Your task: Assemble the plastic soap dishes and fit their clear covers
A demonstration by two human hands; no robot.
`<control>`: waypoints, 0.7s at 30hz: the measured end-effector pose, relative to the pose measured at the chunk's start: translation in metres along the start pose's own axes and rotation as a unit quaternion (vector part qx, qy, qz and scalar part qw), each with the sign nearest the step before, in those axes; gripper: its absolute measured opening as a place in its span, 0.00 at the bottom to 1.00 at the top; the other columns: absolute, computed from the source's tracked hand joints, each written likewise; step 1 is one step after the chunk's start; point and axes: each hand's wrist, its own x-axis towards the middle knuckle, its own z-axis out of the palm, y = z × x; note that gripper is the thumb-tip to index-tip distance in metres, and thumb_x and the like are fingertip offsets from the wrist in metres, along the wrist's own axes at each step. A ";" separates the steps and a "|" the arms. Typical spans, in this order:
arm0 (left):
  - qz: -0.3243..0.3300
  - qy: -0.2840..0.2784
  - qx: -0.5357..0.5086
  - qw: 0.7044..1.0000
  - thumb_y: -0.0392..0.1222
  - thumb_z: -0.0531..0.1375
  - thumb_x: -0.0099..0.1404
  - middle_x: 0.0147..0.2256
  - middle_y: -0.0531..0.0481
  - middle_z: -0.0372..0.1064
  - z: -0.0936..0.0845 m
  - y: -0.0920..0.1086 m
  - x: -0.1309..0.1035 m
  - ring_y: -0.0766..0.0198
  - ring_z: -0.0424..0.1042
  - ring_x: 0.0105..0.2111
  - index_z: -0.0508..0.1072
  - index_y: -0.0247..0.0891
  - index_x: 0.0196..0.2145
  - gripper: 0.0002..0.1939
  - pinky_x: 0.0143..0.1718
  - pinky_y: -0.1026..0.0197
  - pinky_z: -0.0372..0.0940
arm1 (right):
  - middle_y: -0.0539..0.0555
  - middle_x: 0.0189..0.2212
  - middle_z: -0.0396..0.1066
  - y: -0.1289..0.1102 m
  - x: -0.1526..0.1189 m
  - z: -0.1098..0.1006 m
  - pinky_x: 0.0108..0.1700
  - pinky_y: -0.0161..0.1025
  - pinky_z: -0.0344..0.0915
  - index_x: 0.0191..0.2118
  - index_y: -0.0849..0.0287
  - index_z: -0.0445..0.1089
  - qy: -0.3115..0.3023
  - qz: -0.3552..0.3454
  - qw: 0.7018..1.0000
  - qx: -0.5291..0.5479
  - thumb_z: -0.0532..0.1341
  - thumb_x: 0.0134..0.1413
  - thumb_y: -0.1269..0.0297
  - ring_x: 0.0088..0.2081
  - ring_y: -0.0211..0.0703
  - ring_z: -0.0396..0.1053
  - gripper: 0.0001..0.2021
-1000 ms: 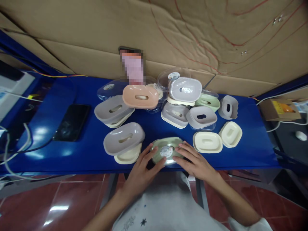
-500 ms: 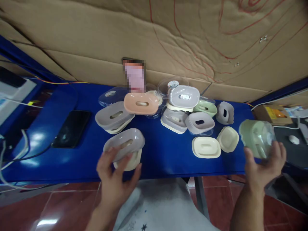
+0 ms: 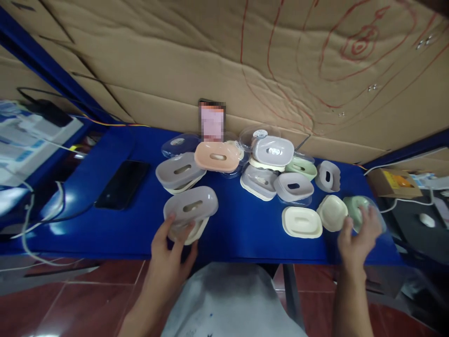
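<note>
Left hand (image 3: 172, 252), fingers spread, is at a grey slotted oval plastic dish (image 3: 191, 194) tilted on a cream plastic tray (image 3: 200, 230), apparently unjoined, while the right hand (image 3: 358, 241), well apart, grip unclear, meets a clear-lidded green plastic box (image 3: 353, 210), seemingly finished, and beyond, a peach slotted plastic dish (image 3: 203, 157) sits uncovered!

Dishes (image 3: 206, 159) lie across the table (image 3: 242, 238). A phone (image 3: 122, 186) rests to their left; a panel (image 3: 168, 61) stands behind them.

Bare lane running before you on blue table (image 3: 245, 229), between front grey dish (image 3: 175, 205) and cream tray (image 3: 302, 222); clear lids (image 3: 234, 173) and peach dish (image 3: 206, 158) blocking far end; cream bowl (image 3: 331, 211) crowding right hand (image 3: 357, 244) thumb-side.
</note>
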 end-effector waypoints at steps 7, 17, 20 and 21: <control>0.041 0.042 -0.026 0.998 0.25 0.64 0.67 0.68 0.36 0.61 -0.003 0.009 0.000 0.41 0.64 0.68 0.72 0.45 0.62 0.29 0.64 0.39 0.67 | 0.59 0.60 0.77 -0.091 0.056 0.034 0.70 0.64 0.57 0.63 0.51 0.72 -0.191 -0.174 0.958 0.124 0.60 0.75 0.57 0.65 0.58 0.71 0.17; 0.337 -0.231 -0.135 0.903 0.51 0.62 0.76 0.68 0.40 0.66 0.093 0.165 0.062 0.45 0.63 0.70 0.67 0.39 0.67 0.27 0.69 0.38 0.61 | 0.61 0.58 0.76 -0.093 0.014 -0.021 0.65 0.60 0.67 0.62 0.53 0.70 -0.111 -0.074 0.972 0.194 0.63 0.70 0.66 0.62 0.57 0.73 0.17; 0.322 -0.244 -0.119 0.907 0.41 0.62 0.76 0.55 0.43 0.76 0.092 0.154 0.059 0.48 0.71 0.61 0.76 0.38 0.52 0.10 0.59 0.45 0.70 | 0.59 0.57 0.77 -0.094 -0.010 -0.037 0.68 0.61 0.61 0.62 0.52 0.69 -0.158 -0.083 0.971 0.158 0.61 0.72 0.68 0.61 0.55 0.74 0.17; 0.312 -0.244 -0.119 0.910 0.38 0.62 0.75 0.52 0.44 0.77 0.084 0.142 0.054 0.49 0.73 0.58 0.76 0.38 0.48 0.06 0.55 0.47 0.72 | 0.58 0.57 0.78 -0.098 -0.018 -0.039 0.68 0.60 0.60 0.62 0.51 0.70 -0.180 -0.089 0.967 0.155 0.61 0.72 0.69 0.60 0.54 0.75 0.17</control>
